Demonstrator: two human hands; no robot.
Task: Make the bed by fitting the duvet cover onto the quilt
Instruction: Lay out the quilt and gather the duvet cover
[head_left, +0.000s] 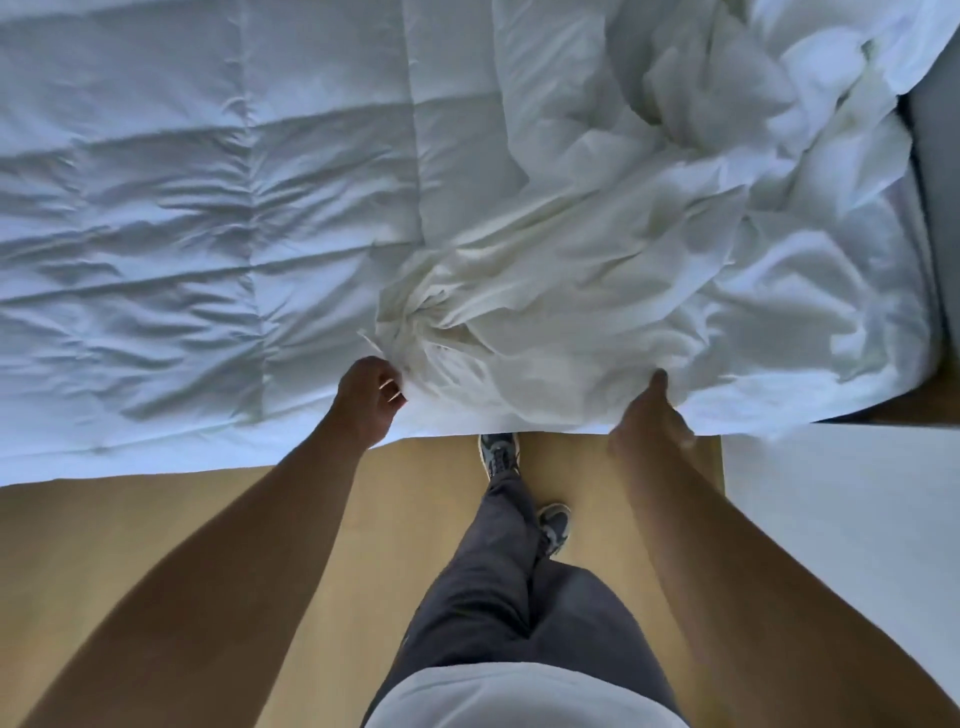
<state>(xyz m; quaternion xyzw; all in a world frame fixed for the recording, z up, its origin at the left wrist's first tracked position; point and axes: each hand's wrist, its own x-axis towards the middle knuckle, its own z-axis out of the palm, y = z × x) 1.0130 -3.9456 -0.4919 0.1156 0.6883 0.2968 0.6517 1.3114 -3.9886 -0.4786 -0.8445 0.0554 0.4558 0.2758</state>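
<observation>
Left hand (370, 400): fingers curled, pinching a bunched corner of the duvet cover (587, 291) at the bed's near edge.
Right hand (652, 418): gripping the cover's near hem, thumb on top, fingers hidden beneath the fabric.
Duvet cover: cream-white, crumpled, heaped over the right part of the bed, touching both hands.
Quilt (182, 208): white, stitched in panels, spread flat; long axis left-right along the bed, near edge overhanging.
Floor (130, 545): tan wood, beneath the person's dark trousers (498, 587) and sneakers (500, 453).
Right edge: grey bed frame (935, 171); pale surface (841, 499) below it.
</observation>
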